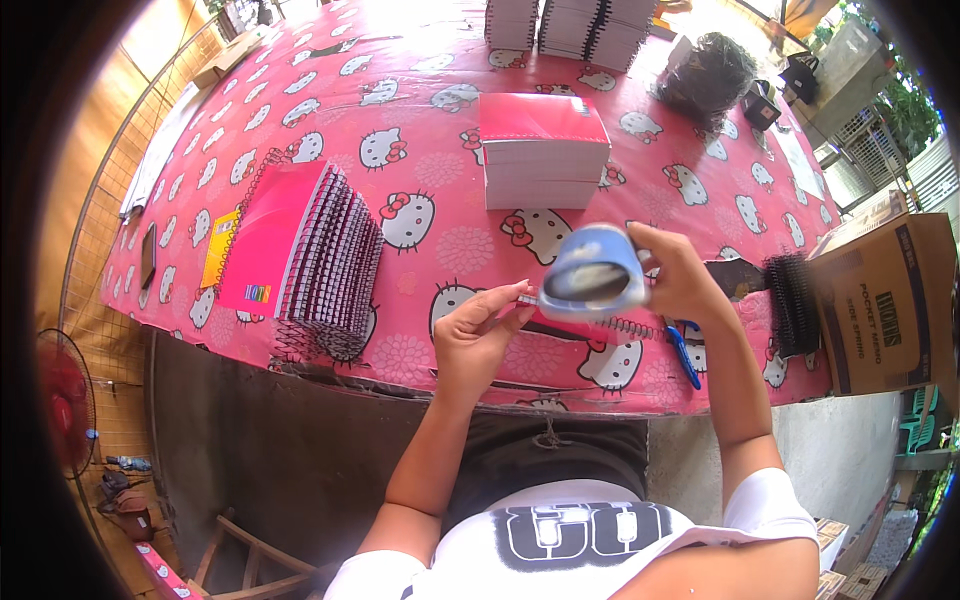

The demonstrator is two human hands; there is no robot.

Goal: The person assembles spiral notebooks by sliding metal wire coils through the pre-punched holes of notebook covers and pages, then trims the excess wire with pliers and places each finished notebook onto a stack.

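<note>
My left hand point(472, 335) is closed in a pinch at the left end of a pink-covered spiral notebook point(570, 328), near the table's front edge. Above that notebook, my right hand point(682, 278) grips a rounded light-blue and white object point(590, 240) with a hollow opening; blur hides its exact kind. The object covers much of the notebook, whose black spiral point(632, 328) shows to its right. Blue-handled pliers point(687, 358) lie just right of the spiral, below my right wrist.
A tall stack of pink spiral notebooks point(290, 250) stands left, and a stack of unbound pink-covered pads point(545, 150) ahead. Black spiral coils point(792, 305) lie beside a cardboard box point(885, 310) at right. A black plastic bag point(708, 75) and more notebooks point(597, 30) sit farther back.
</note>
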